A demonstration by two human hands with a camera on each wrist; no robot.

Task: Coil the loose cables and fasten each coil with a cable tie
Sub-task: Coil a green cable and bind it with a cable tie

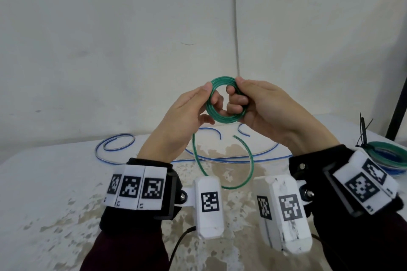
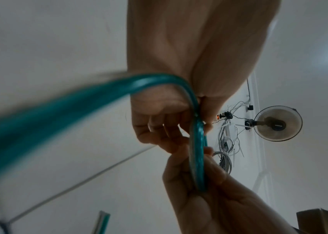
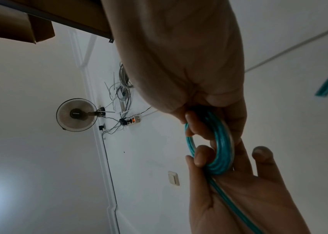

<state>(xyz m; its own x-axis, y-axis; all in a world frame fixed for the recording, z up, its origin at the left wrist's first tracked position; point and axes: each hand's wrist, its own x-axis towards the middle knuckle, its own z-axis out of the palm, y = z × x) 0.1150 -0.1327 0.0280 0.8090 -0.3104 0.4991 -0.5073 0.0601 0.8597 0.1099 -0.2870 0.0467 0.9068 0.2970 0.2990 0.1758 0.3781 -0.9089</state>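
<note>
A green cable coil (image 1: 221,117) of several turns is held upright in the air above the table, between both hands. My left hand (image 1: 211,94) pinches its left side, thumb outside and fingers through the ring. My right hand (image 1: 235,86) grips the right side, with the thumb on top and the fingers curled through the ring. The loose green tail (image 1: 251,160) hangs from the coil in a wide loop down to the table. In the left wrist view the coil (image 2: 198,158) shows edge-on; in the right wrist view the coil (image 3: 221,152) sits between both hands' fingers.
A loose blue cable (image 1: 116,141) sprawls across the back of the white, stained table (image 1: 55,182). Finished coils (image 1: 387,156) with black cable ties (image 1: 363,132) lie at the right edge. A white wall stands close behind, and a dark pole (image 1: 396,108) rises at far right.
</note>
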